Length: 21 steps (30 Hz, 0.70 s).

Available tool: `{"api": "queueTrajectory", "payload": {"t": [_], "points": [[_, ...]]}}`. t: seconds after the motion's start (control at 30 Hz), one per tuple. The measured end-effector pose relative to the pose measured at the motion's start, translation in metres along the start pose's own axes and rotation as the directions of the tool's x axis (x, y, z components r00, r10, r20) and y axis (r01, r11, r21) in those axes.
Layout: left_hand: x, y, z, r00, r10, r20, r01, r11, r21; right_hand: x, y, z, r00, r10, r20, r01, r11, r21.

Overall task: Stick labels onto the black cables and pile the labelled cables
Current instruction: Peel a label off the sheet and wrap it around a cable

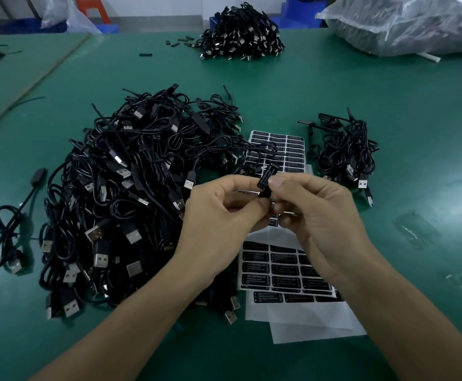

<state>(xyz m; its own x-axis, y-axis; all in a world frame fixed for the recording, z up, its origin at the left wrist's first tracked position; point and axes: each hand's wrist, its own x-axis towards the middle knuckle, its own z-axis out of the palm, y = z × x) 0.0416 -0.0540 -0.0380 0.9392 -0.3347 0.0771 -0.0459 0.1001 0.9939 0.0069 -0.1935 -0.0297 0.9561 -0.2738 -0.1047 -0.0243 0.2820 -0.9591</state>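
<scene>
Over the green bench (389, 92), above the label sheets (279, 273) beside the tangled heap (131, 193): left hand (221, 213) pinching one black cable (263, 199), right hand (317, 215) pinching a label (267, 177) onto it. Likely hazards: skewed or creased sticker from hasty pressing.

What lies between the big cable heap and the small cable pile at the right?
A sheet of black labels, flat on the green table, in the head view.

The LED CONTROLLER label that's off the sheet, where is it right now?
Head view, centre: the label is pinched between the left hand and right hand, above the label sheets and just right of the big pile of black cables.
</scene>
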Motion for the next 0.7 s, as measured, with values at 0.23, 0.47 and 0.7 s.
{"api": "queueTrajectory", "payload": {"t": [0.23, 0.47, 0.7], "points": [[0.0006, -0.0018, 0.0002, 0.999, 0.011, -0.036, -0.012, 0.999, -0.033, 0.0007, 0.0026, -0.0016, 0.994, -0.114, 0.002, 0.113, 0.990, -0.082], [0.0012, -0.0042, -0.0015, 0.998, 0.007, -0.066, -0.010, 0.999, -0.044, -0.0018, 0.0070, -0.0012, 0.931, -0.365, -0.014, 0.337, 0.871, -0.357], [0.0018, -0.0060, -0.0013, 0.997, 0.019, -0.074, -0.020, 1.000, -0.014, -0.0001, 0.0019, -0.0044, 0.941, -0.338, -0.028, 0.318, 0.907, -0.276]]}}
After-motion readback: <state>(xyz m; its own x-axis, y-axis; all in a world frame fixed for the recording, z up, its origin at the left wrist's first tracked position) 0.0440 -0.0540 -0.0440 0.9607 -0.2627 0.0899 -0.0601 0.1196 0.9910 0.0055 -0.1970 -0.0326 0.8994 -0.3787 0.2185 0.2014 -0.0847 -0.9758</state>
